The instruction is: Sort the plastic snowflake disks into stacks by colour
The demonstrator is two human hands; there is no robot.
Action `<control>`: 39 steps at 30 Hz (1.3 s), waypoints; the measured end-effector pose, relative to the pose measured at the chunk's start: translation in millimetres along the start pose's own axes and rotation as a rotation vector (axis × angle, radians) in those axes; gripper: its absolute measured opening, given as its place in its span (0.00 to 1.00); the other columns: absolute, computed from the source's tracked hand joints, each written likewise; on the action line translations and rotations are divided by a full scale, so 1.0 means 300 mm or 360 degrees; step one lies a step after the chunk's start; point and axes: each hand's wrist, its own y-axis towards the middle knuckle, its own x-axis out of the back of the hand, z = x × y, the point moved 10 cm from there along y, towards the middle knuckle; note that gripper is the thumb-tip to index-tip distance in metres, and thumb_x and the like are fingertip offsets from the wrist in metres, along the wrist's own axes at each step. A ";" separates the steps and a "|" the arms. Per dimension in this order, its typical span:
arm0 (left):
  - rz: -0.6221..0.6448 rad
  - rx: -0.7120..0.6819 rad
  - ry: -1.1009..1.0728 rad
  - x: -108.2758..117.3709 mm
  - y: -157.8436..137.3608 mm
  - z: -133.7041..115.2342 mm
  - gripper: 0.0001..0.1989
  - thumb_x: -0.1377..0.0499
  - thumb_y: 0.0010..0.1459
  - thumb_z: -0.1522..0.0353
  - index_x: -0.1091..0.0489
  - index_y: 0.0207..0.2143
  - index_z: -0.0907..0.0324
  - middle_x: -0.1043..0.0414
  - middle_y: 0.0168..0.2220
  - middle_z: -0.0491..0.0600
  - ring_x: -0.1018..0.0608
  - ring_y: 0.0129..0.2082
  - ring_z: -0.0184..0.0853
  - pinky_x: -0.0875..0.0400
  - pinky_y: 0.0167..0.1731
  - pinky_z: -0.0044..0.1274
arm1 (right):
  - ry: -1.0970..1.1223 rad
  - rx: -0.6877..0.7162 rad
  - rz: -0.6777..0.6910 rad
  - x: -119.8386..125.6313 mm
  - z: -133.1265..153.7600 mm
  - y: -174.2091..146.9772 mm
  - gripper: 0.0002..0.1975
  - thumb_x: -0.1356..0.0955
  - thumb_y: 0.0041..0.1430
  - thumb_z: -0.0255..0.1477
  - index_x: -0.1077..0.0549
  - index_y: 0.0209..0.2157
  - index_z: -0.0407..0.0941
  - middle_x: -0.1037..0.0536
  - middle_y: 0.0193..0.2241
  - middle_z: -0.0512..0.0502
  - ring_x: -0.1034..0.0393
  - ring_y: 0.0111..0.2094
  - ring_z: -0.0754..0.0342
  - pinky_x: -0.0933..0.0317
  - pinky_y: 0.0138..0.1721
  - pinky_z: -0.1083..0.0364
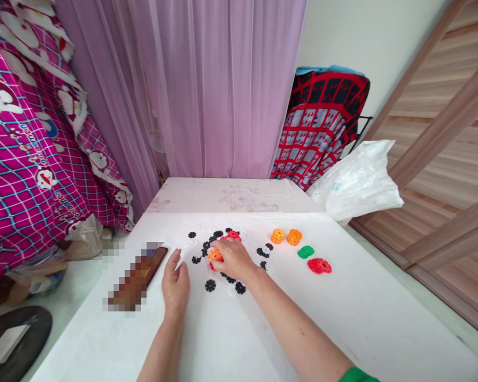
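My right hand (234, 258) reaches over a loose pile of small notched plastic discs in the middle of the white table. Its thumb and fingers are closed around some orange snowflake discs (214, 255); how many is hidden. Black discs (210, 285) and pale, whitish ones lie scattered around it, with red discs (233, 234) just behind the fingers. My left hand (176, 281) is open at the pile's left, thumb apart from the fingers, holding nothing.
To the right stand two orange stacks (278, 236), a green stack (306, 252) and a tipped-over red stack (319, 266). A brown, partly pixelated flat object (157, 268) lies left of my left hand. A white plastic bag (358, 180) hangs by the table's right back corner.
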 end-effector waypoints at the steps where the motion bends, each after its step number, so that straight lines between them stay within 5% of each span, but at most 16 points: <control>1: -0.0002 -0.0001 0.0012 0.002 -0.001 -0.002 0.21 0.46 0.57 0.66 0.31 0.53 0.56 0.29 0.56 0.52 0.27 0.55 0.39 0.37 0.59 0.33 | 0.0027 -0.0070 -0.0072 0.043 -0.061 -0.016 0.19 0.32 0.54 0.32 0.29 0.49 0.47 0.21 0.44 0.46 0.31 0.46 0.49 0.43 0.47 0.53; 8: 0.0014 -0.0003 0.0058 0.001 -0.006 -0.014 0.21 0.46 0.57 0.64 0.31 0.53 0.56 0.29 0.56 0.52 0.27 0.56 0.39 0.36 0.58 0.31 | -0.0171 -0.0785 -0.0344 0.347 -0.656 -0.242 0.20 0.33 0.55 0.31 0.29 0.50 0.47 0.21 0.45 0.46 0.30 0.48 0.48 0.40 0.46 0.53; 13: 0.0033 0.0024 0.0111 0.000 -0.008 -0.019 0.23 0.46 0.57 0.62 0.31 0.54 0.56 0.30 0.57 0.53 0.26 0.54 0.39 0.34 0.56 0.31 | -0.0310 -0.0896 -0.0286 0.398 -0.839 -0.339 0.19 0.32 0.53 0.32 0.29 0.49 0.48 0.20 0.42 0.47 0.29 0.45 0.48 0.39 0.42 0.54; 25: 0.0066 0.0025 0.0134 -0.003 -0.005 -0.015 0.24 0.47 0.57 0.60 0.33 0.56 0.56 0.31 0.58 0.53 0.27 0.56 0.41 0.36 0.58 0.34 | -0.0342 -0.0856 -0.0111 0.333 -0.832 -0.325 0.21 0.33 0.53 0.29 0.29 0.51 0.46 0.21 0.44 0.46 0.30 0.48 0.49 0.40 0.44 0.54; 30: 0.0068 0.0056 0.0207 0.001 -0.005 -0.021 0.24 0.47 0.57 0.61 0.33 0.56 0.55 0.30 0.57 0.52 0.26 0.54 0.41 0.37 0.58 0.35 | -0.0322 -0.0829 -0.0308 0.383 -0.796 -0.355 0.18 0.34 0.55 0.28 0.27 0.49 0.46 0.22 0.47 0.44 0.31 0.49 0.49 0.40 0.48 0.53; 34: 0.0062 0.0061 0.0256 0.002 -0.001 -0.028 0.24 0.47 0.56 0.61 0.32 0.55 0.55 0.29 0.56 0.52 0.25 0.52 0.41 0.35 0.57 0.34 | -0.0098 -0.0748 -0.0557 0.327 -0.643 -0.419 0.14 0.39 0.58 0.24 0.24 0.42 0.47 0.21 0.44 0.46 0.29 0.44 0.52 0.39 0.45 0.54; 39: 0.0100 -0.0009 0.0295 -0.010 0.004 -0.030 0.24 0.47 0.56 0.60 0.31 0.54 0.55 0.28 0.55 0.52 0.22 0.47 0.39 0.31 0.53 0.33 | 0.0254 -0.0427 -0.0484 0.061 -0.357 -0.468 0.13 0.38 0.55 0.22 0.24 0.34 0.48 0.21 0.34 0.50 0.29 0.36 0.55 0.39 0.40 0.58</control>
